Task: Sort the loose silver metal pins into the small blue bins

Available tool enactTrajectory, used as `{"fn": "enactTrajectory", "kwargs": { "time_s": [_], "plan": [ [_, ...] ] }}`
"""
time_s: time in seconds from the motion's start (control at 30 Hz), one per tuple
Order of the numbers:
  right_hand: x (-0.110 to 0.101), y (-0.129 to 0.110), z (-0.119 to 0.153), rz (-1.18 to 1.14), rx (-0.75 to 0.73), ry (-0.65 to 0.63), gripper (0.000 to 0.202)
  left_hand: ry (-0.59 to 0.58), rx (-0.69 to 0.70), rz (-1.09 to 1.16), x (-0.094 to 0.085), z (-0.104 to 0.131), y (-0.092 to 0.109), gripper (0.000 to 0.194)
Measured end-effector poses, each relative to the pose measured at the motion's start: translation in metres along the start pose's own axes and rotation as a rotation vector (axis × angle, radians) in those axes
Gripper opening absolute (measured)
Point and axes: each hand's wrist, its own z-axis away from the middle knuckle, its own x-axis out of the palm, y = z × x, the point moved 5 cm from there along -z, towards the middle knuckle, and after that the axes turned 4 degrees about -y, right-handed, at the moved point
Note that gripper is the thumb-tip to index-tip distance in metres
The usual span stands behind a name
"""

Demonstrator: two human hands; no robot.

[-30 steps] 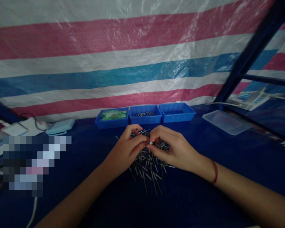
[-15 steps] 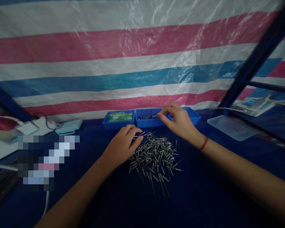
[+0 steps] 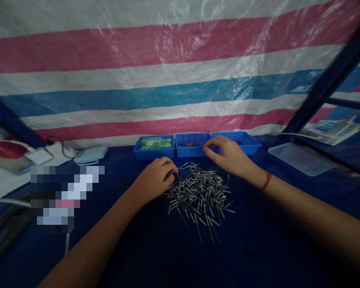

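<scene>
A loose pile of thin metal rivets (image 3: 201,192) lies on the dark blue table. My left hand (image 3: 156,176) is at the pile's upper left edge, thumb and fingers curled with a gap between the tips. My right hand (image 3: 228,154), a red string round its wrist, hovers in front of the blue bins, thumb and fingertips close together; whether something small is between them is too small to tell. Behind the pile, the middle blue bin (image 3: 192,152) holds some rivets, the left blue bin (image 3: 154,154) green-and-clear packets. The right blue bin (image 3: 248,149) is partly hidden by my right hand.
A clear plastic lid (image 3: 301,159) lies at the right. At the left are a light blue case (image 3: 91,155), a power strip (image 3: 58,154) with cables, a blurred patch and a dark phone (image 3: 7,228). A striped sheet (image 3: 156,96) hangs behind.
The view has shifted slightly, moving the bins and pile a little right and up in the picture. My left thumb and fingers have drawn closer together. My right hand remains near the bins.
</scene>
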Motion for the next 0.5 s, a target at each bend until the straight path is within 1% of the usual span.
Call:
{"fn": "enactTrajectory", "kwargs": {
  "time_s": [0.1,0.2,0.27,0.33,0.5],
  "plan": [
    [-0.003,0.003,0.028,-0.106,0.012,-0.041,0.018,-0.019,0.018,0.006,0.003,0.0,0.005,0.016],
    [0.0,0.012,0.043,-0.194,0.084,-0.052,0.018,-0.016,0.028,-0.013,0.007,-0.001,0.006,0.017],
    [0.002,0.015,0.046,-0.228,0.103,-0.063,0.018,0.015,0.017,-0.04,0.008,-0.001,0.003,0.02],
    [0.003,0.015,0.046,-0.248,0.093,-0.066,0.019,0.038,0.008,-0.072,0.008,-0.002,-0.001,0.02],
    [0.0,0.007,0.047,-0.244,0.045,-0.063,0.018,-0.039,0.055,-0.115,0.008,-0.005,-0.007,0.015]
  ]
}}
